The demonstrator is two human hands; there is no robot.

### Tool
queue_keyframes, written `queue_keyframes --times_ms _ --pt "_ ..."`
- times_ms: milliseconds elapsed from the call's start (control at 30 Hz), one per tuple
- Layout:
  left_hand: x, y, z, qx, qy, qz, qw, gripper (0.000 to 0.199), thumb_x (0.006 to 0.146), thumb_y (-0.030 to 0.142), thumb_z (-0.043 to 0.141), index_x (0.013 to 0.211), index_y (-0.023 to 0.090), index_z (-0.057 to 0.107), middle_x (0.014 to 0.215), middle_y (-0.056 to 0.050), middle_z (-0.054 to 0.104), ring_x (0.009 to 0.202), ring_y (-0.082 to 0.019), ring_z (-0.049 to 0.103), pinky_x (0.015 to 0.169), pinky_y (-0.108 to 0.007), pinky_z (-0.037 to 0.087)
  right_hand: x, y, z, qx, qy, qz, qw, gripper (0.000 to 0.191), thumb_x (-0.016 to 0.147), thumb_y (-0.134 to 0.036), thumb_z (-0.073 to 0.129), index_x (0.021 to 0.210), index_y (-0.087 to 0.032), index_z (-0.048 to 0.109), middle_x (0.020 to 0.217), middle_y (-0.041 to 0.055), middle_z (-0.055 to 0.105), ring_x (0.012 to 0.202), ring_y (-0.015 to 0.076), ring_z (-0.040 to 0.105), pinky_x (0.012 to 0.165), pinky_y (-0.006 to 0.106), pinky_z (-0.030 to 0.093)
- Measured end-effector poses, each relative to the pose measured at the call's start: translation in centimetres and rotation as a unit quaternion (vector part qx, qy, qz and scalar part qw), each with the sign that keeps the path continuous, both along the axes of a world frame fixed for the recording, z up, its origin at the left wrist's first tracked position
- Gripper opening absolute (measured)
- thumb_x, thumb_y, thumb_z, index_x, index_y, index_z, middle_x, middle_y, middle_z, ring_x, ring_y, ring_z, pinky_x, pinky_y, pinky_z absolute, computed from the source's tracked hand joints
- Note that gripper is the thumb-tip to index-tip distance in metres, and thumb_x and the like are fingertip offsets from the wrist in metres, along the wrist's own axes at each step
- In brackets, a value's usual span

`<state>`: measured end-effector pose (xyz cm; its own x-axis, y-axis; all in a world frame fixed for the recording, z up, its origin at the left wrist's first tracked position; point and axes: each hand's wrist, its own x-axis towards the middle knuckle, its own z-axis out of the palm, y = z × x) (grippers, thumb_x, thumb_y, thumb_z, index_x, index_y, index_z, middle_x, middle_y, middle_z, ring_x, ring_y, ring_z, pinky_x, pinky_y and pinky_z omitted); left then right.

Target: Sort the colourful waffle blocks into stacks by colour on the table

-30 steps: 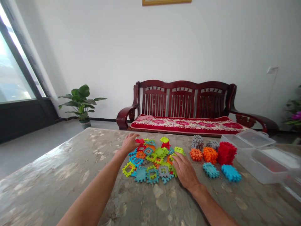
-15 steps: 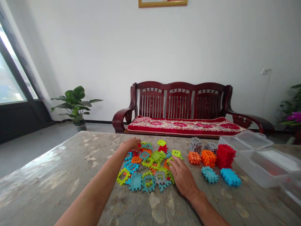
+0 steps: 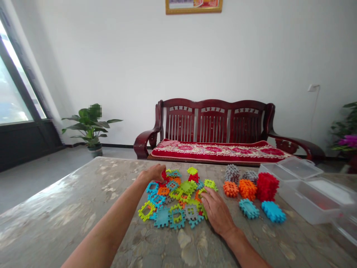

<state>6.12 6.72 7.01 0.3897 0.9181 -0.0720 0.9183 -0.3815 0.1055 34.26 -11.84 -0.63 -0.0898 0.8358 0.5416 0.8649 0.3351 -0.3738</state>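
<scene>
Flat toothed plastic tiles in blue, green, orange, grey and red lie in a loose spread, with a teal tile (image 3: 162, 217) at its front. At the back left of the spread, my left hand (image 3: 154, 173) is closed on a red tile (image 3: 164, 175). My right hand (image 3: 216, 209) rests at the spread's right side, fingers apart, its fingertips by a green tile (image 3: 210, 184). To the right stand sorted stacks: grey (image 3: 232, 174), orange (image 3: 247, 189), red (image 3: 267, 186), teal (image 3: 248, 208) and blue (image 3: 273, 211).
Clear plastic boxes (image 3: 309, 203) with an open lid stand at the right of the patterned tabletop (image 3: 83, 201). Beyond the table is a dark red wooden bench (image 3: 213, 123) with a red floral cover. A potted plant (image 3: 90, 126) stands at the back left.
My left hand has closed on a red tile and lifted it slightly at the back left of the spread. My right hand has barely moved. The view has tilted up a little.
</scene>
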Motion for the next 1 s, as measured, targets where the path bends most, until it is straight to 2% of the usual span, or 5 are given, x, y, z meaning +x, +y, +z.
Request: queue_keyframes --times_ms 533,700,833,900,1000 --pt "-1.6 0.2 -1.0 0.014 -0.117 0.021 0.993 0.037 0.07 0.016 0.057 0.104 0.018 0.071 0.103 -0.008 0.074 0.092 -0.021 0.067 0.081 -0.028 0.05 -0.1 0.0 -0.1 0.008 0.002 -0.001 1.0 0.033 0.101 -0.029 0.039 0.108 -0.024 0.071 0.128 0.0079 0.064 0.121 0.0223 0.058 0.107 0.041 0.046" --pt "-0.4 -0.3 -0.9 -0.002 -0.153 0.024 0.988 0.044 0.079 0.038 0.059 0.116 0.017 0.067 0.108 -0.01 0.072 0.097 -0.023 0.067 0.086 -0.031 0.051 -0.1 0.1 -0.4 0.013 0.0 0.0 1.0 0.032 0.101 -0.029 0.039 0.107 -0.024 0.07 0.127 0.0076 0.065 0.12 0.0219 0.059 0.107 0.04 0.046" --pt "-0.2 -1.1 -1.1 -0.034 -0.146 0.009 0.989 0.065 0.061 0.055 0.075 0.116 0.022 0.069 0.115 -0.01 0.07 0.111 -0.03 0.062 0.098 -0.039 0.047 -0.1 0.0 -0.2 0.004 -0.002 -0.002 1.0 0.031 0.101 -0.029 0.039 0.106 -0.024 0.07 0.126 0.0072 0.065 0.119 0.0221 0.059 0.105 0.04 0.047" --pt "-0.3 -1.3 -1.3 -0.059 -0.127 -0.004 0.99 0.077 0.05 0.051 0.082 0.121 0.024 0.067 0.124 -0.011 0.066 0.117 -0.033 0.059 0.1 -0.042 0.046 -0.1 0.0 -0.1 0.001 -0.003 0.001 1.0 0.031 0.101 -0.029 0.039 0.106 -0.024 0.07 0.126 0.0072 0.065 0.118 0.0221 0.059 0.105 0.04 0.047" --pt "-0.5 -1.5 -1.4 -0.076 -0.101 -0.023 0.992 0.077 0.05 0.04 0.083 0.124 0.026 0.065 0.129 -0.01 0.063 0.116 -0.032 0.058 0.099 -0.041 0.048 -0.1 0.0 0.0 0.007 -0.001 0.006 1.0 0.032 0.101 -0.029 0.038 0.106 -0.024 0.07 0.124 0.0069 0.066 0.118 0.0216 0.06 0.105 0.04 0.047"
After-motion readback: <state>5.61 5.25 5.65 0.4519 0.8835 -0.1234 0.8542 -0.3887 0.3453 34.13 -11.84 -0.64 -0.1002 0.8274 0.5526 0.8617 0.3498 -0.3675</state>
